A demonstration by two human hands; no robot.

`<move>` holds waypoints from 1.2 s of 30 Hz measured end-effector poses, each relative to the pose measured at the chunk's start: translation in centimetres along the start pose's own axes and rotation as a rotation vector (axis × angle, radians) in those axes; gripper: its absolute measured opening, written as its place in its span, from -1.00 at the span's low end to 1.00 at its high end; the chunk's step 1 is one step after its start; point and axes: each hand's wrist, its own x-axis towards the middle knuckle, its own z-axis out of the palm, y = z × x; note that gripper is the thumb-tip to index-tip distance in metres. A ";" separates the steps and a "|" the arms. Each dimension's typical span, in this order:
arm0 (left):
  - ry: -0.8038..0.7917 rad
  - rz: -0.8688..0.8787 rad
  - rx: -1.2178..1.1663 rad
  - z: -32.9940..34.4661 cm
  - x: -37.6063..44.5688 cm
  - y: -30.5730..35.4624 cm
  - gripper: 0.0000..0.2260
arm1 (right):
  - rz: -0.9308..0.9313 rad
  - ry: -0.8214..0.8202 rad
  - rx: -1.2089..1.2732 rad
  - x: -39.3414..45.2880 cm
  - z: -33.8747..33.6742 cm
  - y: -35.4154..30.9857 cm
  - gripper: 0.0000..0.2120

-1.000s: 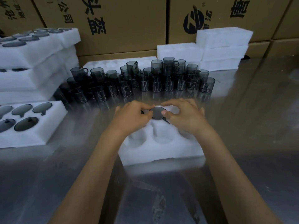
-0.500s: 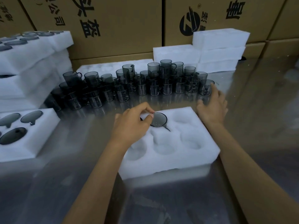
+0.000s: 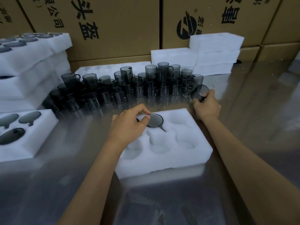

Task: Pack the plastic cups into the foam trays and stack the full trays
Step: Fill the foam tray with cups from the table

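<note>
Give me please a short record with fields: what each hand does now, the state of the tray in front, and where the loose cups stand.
left hand: fingers on rim of seated cup
right hand: grips tilted cup at right end of the group
front tray: one cup seated, back row; other visible pockets empty
loose cups: crowded behind the tray

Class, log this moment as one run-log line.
left hand: fingers on cup seated in foam tray | right hand: grips loose cup | other tray pockets: unfilled
</note>
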 end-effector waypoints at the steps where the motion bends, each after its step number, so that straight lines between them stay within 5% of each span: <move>1: 0.000 0.002 -0.002 0.0 0.0 0.0 -0.94 | 0.009 -0.008 0.024 -0.2 -0.2 0.0 -0.73; 11: -0.001 0.049 -0.028 -0.4 -0.6 0.4 -0.86 | -0.065 -0.093 0.557 -7.4 -3.6 -1.2 -0.69; 16: 0.089 0.210 -0.219 -0.8 -1.6 1.3 -0.58 | -0.393 -0.027 0.538 -9.7 -7.4 -5.5 -0.74; 22: 0.011 0.296 -0.305 0.1 -2.8 3.8 -0.31 | -0.725 -0.102 0.316 -12.7 -8.5 -7.4 -0.67; 27: 0.077 0.257 -0.295 0.5 -3.1 4.3 -0.35 | -0.626 -0.193 0.353 -13.1 -8.1 -7.4 -0.29; 36: 0.048 0.249 -0.256 0.9 -3.2 4.2 -0.58 | -0.637 -0.239 0.384 -12.0 -8.6 -6.7 -0.35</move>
